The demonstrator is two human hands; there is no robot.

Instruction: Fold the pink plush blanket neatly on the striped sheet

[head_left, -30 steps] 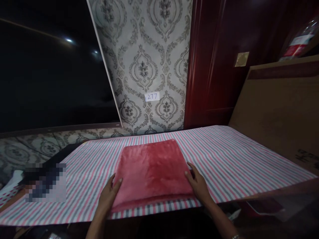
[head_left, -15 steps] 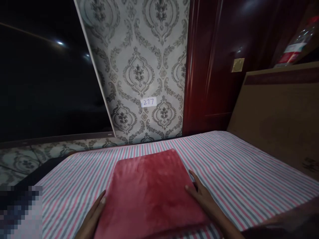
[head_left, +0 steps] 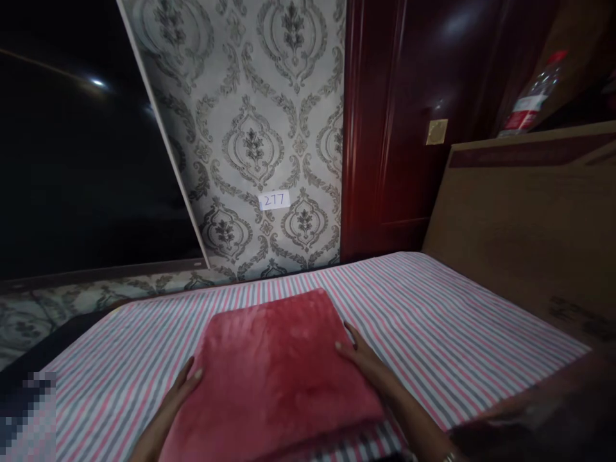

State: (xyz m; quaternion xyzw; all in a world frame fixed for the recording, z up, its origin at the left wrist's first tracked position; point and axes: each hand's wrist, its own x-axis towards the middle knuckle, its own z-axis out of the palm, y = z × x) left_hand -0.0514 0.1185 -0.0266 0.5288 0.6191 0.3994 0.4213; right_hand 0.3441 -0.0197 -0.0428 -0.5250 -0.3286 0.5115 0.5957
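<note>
A folded red plush blanket (head_left: 269, 378) lies flat in the middle of the striped cloth (head_left: 423, 321), its near edge towards me. Along its left side my left hand (head_left: 185, 378) is closed on the edge, thumb over the top. My right hand (head_left: 359, 356) grips the opposite edge in the same way, thumb on the red pile and fingers along the side. The fingers' undersides are hidden. Grey, white and pink stripes also show at the blanket's front edge.
A large cardboard box (head_left: 520, 212) stands at the right, with a plastic bottle (head_left: 532, 99) on top. A dark screen (head_left: 86, 160) is at the left. On the patterned wall (head_left: 250, 83) behind is a paper label (head_left: 274, 199) reading 277.
Both hands have slid a little forward along the blanket's sides, and their thumbs reach further onto its edges. My view has turned slightly to the right. The blanket stays about where it was.
</note>
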